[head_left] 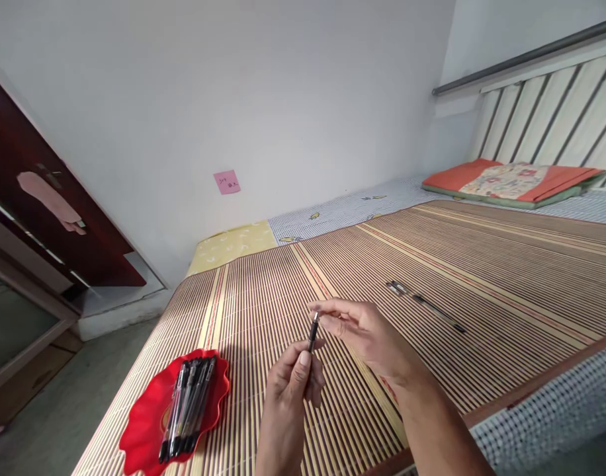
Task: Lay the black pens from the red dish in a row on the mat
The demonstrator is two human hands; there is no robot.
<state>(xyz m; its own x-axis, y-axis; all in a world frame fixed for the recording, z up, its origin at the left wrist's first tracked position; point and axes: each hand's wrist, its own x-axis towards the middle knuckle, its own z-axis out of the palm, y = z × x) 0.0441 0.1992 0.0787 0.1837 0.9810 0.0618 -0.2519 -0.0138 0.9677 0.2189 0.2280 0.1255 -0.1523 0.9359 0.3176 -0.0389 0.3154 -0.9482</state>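
Note:
My left hand [292,380] pinches the lower end of a short black pen part [313,330] and holds it upright over the striped bamboo mat [506,277]. My right hand [362,330] hovers just right of it, thumb and forefinger pinched near the part's silver top; whether they touch it is unclear. To the left, a red scalloped tray [144,423] holds several black pens [188,406]. Beyond my right hand, a small silvery pen piece [395,287] and a thin dark refill [439,313] lie loose on the mat.
The mat covers a bed against a white wall bearing a pink sticky note [227,182]. An orange pillow [511,182] lies at the slatted headboard, far right. A dark wooden door [45,211] and grey floor are at left. The bed's front edge runs under my right forearm.

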